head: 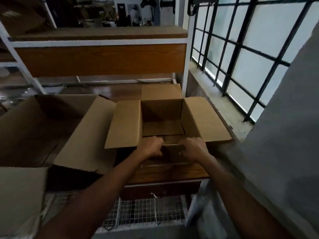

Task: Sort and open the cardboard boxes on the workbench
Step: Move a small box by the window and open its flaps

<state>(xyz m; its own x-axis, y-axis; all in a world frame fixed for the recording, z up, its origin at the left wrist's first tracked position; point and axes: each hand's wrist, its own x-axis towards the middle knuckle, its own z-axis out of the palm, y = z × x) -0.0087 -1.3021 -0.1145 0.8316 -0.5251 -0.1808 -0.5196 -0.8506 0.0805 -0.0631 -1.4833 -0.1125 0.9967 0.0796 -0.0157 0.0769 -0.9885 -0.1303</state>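
Seen from a head-worn camera looking down: an open cardboard box [162, 118] sits on the near right part of a wooden workbench [169, 172], close to a barred window [241, 49] on the right; its inside looks empty, though the light is dim. The left flap [124, 123] and right flap [205, 118] are spread flat outward, and the far flap [160, 91] stands up behind the opening; the near flap [173, 149] is folded toward the person, over the front wall of the box. Both bare hands are on that flap; the left hand [152, 146] grips its left end and the right hand [193, 147] grips its right end, fingers curled over the edge and knuckles facing the camera; neither hand is relaxed or free. The box will probably be light, being empty by the look of it; the walls should be fairly stiff, while the flaps bend readily along their creases and could tear or crumple if pulled from a corner; holding a flap at both ends, near its fold, as here, seems the safest grasp; to move the whole box, the side walls would give a firmer hold than any flap. To the left lies a larger box [43, 126] with its flaps open, touching or overlapping the smaller one's left flap; which of the two cannot be told. A wooden shelf [100, 59] crosses behind, and wire mesh [146, 213] shows below the bench.
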